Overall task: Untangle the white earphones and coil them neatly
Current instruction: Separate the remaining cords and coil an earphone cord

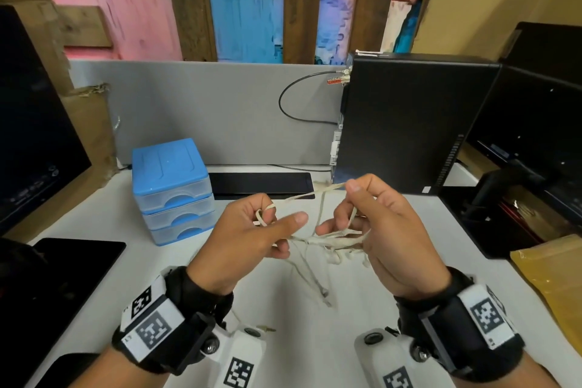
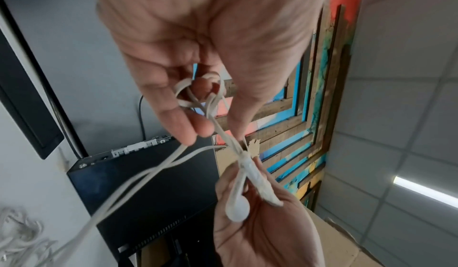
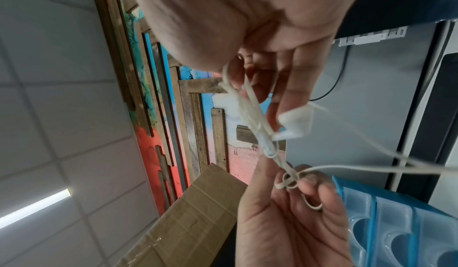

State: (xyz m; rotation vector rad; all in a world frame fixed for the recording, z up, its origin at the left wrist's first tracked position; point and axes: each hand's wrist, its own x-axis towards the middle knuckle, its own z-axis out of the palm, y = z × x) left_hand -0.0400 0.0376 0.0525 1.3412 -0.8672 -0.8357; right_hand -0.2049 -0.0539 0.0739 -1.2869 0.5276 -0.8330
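White table (image 1: 277,309), grey partition behind | earphones (image 1: 327,241) held above it, strung between both hands | left hand (image 1: 248,233) grip pinches knotted loops | right hand (image 1: 374,230) grip curled on bundle with earbud | tangle axis runs left–right; knot nearer left hand, slack hangs down.

Left hand (image 1: 248,230) raised, fingers curled, right hand (image 1: 378,227) likewise

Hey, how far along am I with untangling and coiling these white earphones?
Done: nothing finished shows yet. In hand: your left hand and right hand hold the white earphones above the desk, cord looped around left fingers, strands crossing between the hands. Left: clearing the tangle, then all the coiling.
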